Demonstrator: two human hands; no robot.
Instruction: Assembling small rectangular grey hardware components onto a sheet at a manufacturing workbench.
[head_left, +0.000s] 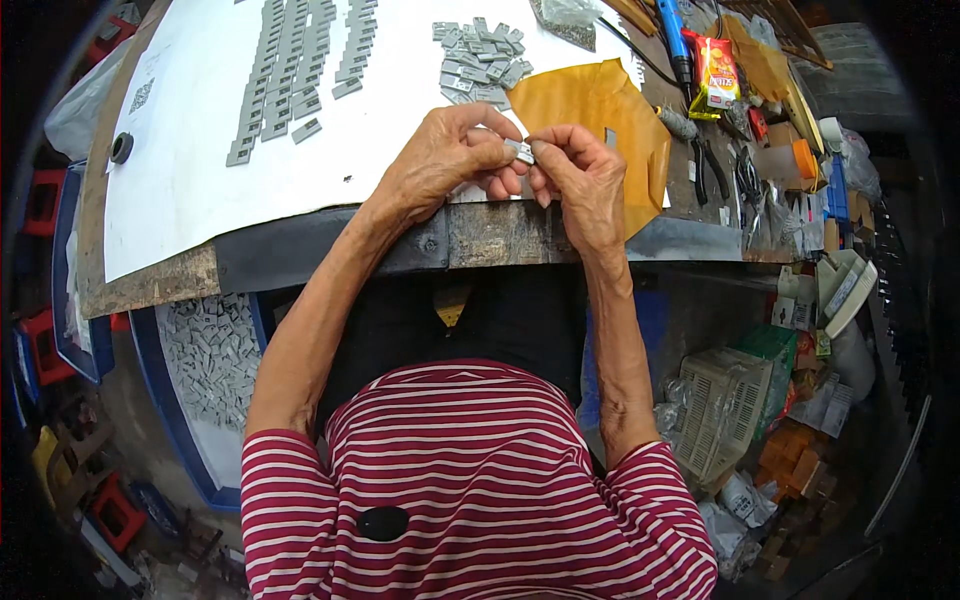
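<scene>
Just above the table's front edge, my left hand [450,155] pinches a small grey rectangular metal piece [521,152] between thumb and fingers. My right hand [580,172] closes on the piece's other end, thumb and forefinger pressed against it. A loose pile of similar grey pieces [482,58] lies beyond my hands on white paper [190,170]. More of them stand in long neat rows [290,75] farther left. Under and beside my right hand spreads a yellow-brown sheet [590,95], with one grey piece [611,138] on it.
A blue electric screwdriver [674,40], a red snack packet [715,75] and black-handled pliers [708,170] lie at the right. A bag of tiny parts [565,22] sits at the back. Below the table at left, a blue tray [180,420] holds many grey pieces.
</scene>
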